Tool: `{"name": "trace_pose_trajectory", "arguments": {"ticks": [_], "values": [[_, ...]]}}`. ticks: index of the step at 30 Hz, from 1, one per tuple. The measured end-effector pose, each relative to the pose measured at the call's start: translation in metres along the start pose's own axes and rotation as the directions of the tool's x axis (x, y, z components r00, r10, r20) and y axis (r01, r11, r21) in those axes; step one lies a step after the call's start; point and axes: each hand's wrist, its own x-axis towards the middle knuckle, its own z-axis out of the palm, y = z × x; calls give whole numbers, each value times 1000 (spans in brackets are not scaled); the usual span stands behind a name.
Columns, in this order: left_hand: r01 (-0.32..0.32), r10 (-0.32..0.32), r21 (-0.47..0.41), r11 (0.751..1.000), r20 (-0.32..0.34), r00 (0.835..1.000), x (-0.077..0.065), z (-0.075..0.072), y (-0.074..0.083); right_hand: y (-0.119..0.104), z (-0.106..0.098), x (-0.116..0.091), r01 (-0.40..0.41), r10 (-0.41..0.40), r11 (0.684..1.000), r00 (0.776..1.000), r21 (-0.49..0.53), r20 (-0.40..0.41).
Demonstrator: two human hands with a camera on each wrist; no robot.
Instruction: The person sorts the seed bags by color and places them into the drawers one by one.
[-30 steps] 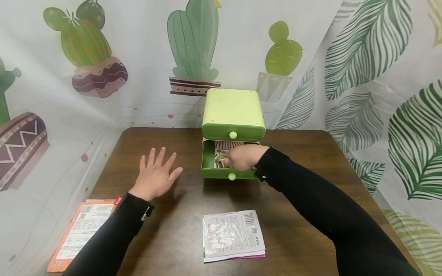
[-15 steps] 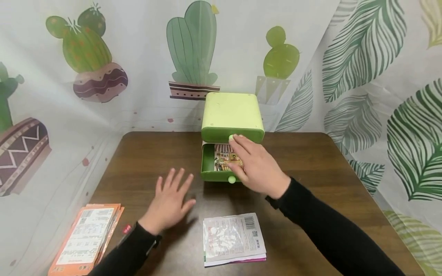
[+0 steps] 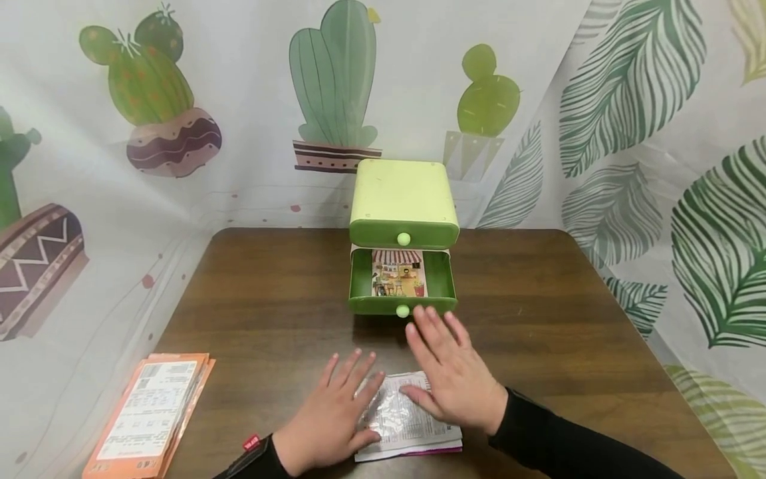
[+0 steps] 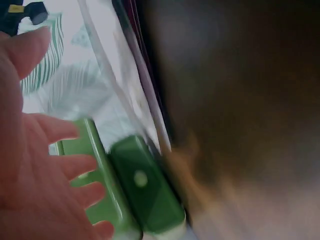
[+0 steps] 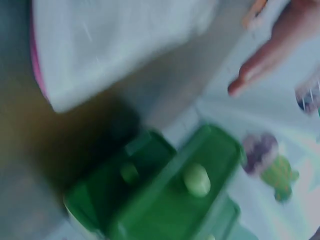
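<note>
In the head view my left hand is over the left side of a stack of flat printed packets, fingers spread. My right hand overlaps the stack's right side, its fingers straight and pointing toward the drawer box. Neither hand holds anything. The light green drawer box stands at the back of the table, its top drawer pushed in. Below, the lower drawer is pulled out, and a colourful picture card with a striped awning lies in it. The left wrist view shows my left palm with fingers apart.
On the table's left lies a pile of orange packets with white labels. A cloth printed with cacti and leaves hangs behind and beside the brown wooden table.
My right hand has come out of the lower drawer and back toward me, uncovering the picture card. My left hand has moved right and nearer, over the packet stack.
</note>
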Motion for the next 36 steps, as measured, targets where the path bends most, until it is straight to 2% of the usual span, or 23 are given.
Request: {"name": "trace_pose_trajectory", "arguments": {"ticks": [2, 3, 4, 7, 9, 11, 13, 15, 24, 27, 29, 30, 31, 36], "values": [[-32, 32, 11, 999, 40, 999, 0, 3, 6, -11, 3, -13, -32, 33, 999, 985, -9, 171], [-42, 41, 16, 999, 59, 997, 1, 4, 9, -16, 5, -19, -49, 53, 999, 963, -22, 263], [-50, 48, 23, 998, 81, 996, 1, 5, 11, -21, 6, -25, -63, 75, 997, 932, -43, 355], [-51, 45, 36, 998, 135, 990, 3, 6, 15, -33, 10, -37, -91, 124, 992, 805, -86, 580], [-45, 37, 49, 998, 168, 985, 5, 6, 17, -38, 12, -42, -95, 138, 990, 728, -100, 671], [-40, 29, 53, 998, 197, 980, 7, 6, 18, -43, 13, -44, -116, 149, 989, 667, -96, 730], [-41, 25, 66, 997, 216, 976, 9, 4, 20, -46, 14, -44, -135, 153, 987, 631, -86, 761], [-45, 27, 76, 996, 223, 974, 10, 4, 21, -48, 14, -42, -143, 154, 986, 612, -83, 776], [-66, 44, 104, 992, 204, 978, 12, 4, 26, -57, 13, -41, 5, 106, 990, 621, -139, 776], [-81, 53, 140, 987, 192, 980, 15, 3, 28, -54, 13, -40, 9, 94, 992, 609, -126, 788], [-89, 57, 169, 982, 187, 981, 17, 2, 29, -52, 13, -38, 6, 89, 993, 611, -118, 786], [-94, 59, 184, 978, 187, 981, 17, 2, 29, -51, 14, -37, 8, 89, 993, 619, -120, 781], [-96, 58, 194, 976, 190, 980, 18, 1, 29, -50, 15, -37, 15, 88, 992, 636, -126, 767], [-94, 51, 192, 977, 220, 974, 19, -2, 27, -46, 23, -35, 41, 87, 984, 740, -174, 667]]}}
